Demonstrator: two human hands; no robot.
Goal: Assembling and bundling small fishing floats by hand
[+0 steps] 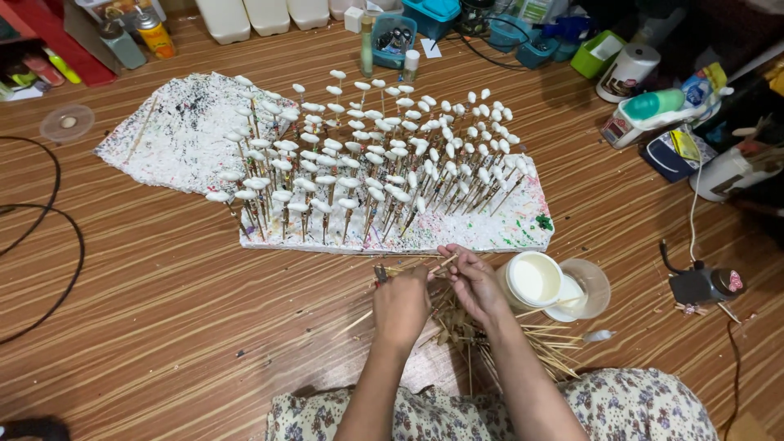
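White foam slab [498, 233], speckled with paint, is lying flat on the striped wooden floor [163, 310] and serving as a pin-board: dozens of thin sticks [367, 175] are standing in it, each topped with a small white oval piece, apparently kept upright and apart so the tips are not touching. Too many to count exactly; well over a hundred by my reckoning, in loose rows.

Second foam slab [175, 135], one, is lying behind and to the left, bare of sticks over most of its surface.

Left hand [400, 306] is curling closed around a small tool whose dark tip is poking out near the thumb; what kind of tool, I cannot tell.

Right hand [474, 282] is pinching one bamboo stick [445, 263] between thumb and fingertips, holding it just in front of the slab's near edge, close to the left hand.

Loose bamboo sticks [523, 343], a scattered heap, uncounted, are lying on the floor under and to the right of both wrists, within easy reach.

Round tub [535, 279], one, white contents, is sitting open just right of the right hand; its clear lid [592, 286] is resting beside it, touching.

Black cables [57, 245], two loops, are trailing at far left.
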